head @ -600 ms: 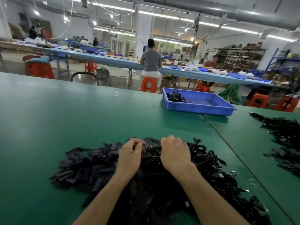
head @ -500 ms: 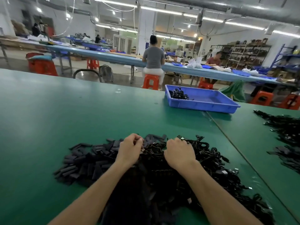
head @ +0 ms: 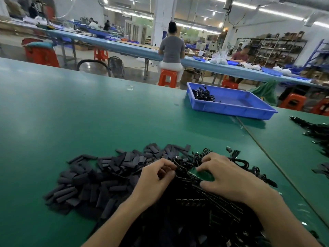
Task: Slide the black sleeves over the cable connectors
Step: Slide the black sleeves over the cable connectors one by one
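A heap of short black sleeves [head: 99, 177] lies on the green table [head: 89, 113], left of my hands. A tangle of black cables with connectors [head: 213, 207] spreads under and right of them. My left hand [head: 156, 179] has its fingers curled and pinches a small black piece, apparently a sleeve, at the edge of the cable pile. My right hand [head: 226, 175] rests on the cables with fingers bent, thumb and fingertips around a cable end; what it grips is partly hidden.
A blue tray [head: 236, 107] with a few finished cables stands at the far right of the table. More black cables [head: 316, 131] lie at the right edge, past a table seam. People sit at a long bench behind.
The view has tilted down slightly. Both hands have drawn a little nearer to me and moved apart, baring a patch of green table between them.
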`<state>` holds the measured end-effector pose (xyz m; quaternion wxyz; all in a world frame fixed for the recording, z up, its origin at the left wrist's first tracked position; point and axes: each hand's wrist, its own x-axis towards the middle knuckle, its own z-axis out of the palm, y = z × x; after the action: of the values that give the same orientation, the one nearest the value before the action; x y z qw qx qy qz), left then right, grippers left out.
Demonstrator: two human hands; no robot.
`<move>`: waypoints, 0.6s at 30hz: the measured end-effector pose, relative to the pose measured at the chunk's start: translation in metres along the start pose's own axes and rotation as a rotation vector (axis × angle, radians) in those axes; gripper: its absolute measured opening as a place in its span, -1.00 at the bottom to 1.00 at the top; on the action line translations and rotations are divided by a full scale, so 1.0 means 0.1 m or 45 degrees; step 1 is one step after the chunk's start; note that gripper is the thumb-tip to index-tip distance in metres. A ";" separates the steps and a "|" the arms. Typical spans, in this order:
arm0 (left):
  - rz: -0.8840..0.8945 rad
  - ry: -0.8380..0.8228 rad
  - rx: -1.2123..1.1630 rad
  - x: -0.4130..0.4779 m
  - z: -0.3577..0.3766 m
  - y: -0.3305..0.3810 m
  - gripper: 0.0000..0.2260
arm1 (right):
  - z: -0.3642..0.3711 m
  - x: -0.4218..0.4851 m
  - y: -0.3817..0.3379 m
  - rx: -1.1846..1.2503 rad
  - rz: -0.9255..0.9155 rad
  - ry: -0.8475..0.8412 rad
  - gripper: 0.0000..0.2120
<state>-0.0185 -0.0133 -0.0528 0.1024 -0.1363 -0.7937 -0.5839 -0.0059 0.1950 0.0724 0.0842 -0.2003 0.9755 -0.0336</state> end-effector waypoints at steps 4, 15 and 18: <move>-0.117 0.068 -0.046 -0.01 -0.06 -0.06 -0.85 | -0.15 -0.01 -0.01 0.168 0.001 0.019 -0.73; -0.172 -0.007 0.004 -0.06 -0.06 0.00 -0.89 | -0.38 0.07 -0.31 -0.342 0.548 -0.010 -0.80; -0.166 -0.011 0.045 -0.05 -0.04 -0.02 -0.88 | -0.35 0.11 -0.44 -0.302 0.642 0.106 -0.73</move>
<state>-0.0147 -0.0179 -0.0553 0.0633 -0.0851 -0.8114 -0.5748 -0.0057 0.1516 0.1091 0.0259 0.0419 0.9943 0.0947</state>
